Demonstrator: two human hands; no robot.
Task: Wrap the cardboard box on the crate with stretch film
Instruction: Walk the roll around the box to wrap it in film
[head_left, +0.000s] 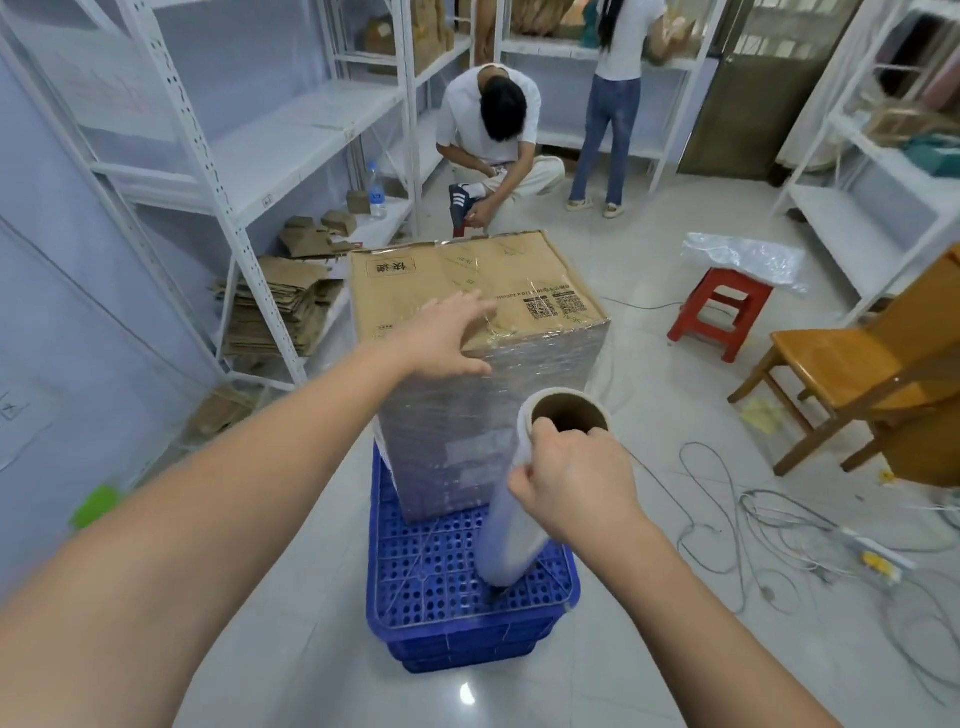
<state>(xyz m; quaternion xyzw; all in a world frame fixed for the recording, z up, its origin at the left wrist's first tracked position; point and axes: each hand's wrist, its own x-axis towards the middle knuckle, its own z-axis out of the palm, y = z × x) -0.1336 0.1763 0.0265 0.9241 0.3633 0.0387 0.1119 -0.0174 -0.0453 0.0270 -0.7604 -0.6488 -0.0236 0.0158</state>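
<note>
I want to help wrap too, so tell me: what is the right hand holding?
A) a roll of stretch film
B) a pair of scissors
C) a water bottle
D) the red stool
A: the right hand grips the roll of stretch film, which stands tilted with its lower end on the blue crate beside the wrapped cardboard box.

Lighting: bright, even, cool-white, from overhead. Shadows: soft and faint. Glare: one small white spot on the glossy floor (467, 693) at bottom centre; sheen on the film (519, 374). Distortion: strong wide-angle bowing, shelves (218, 171) leaning at the edges. Blur: soft periphery, forearms smeared; centre fairly sharp.
</note>
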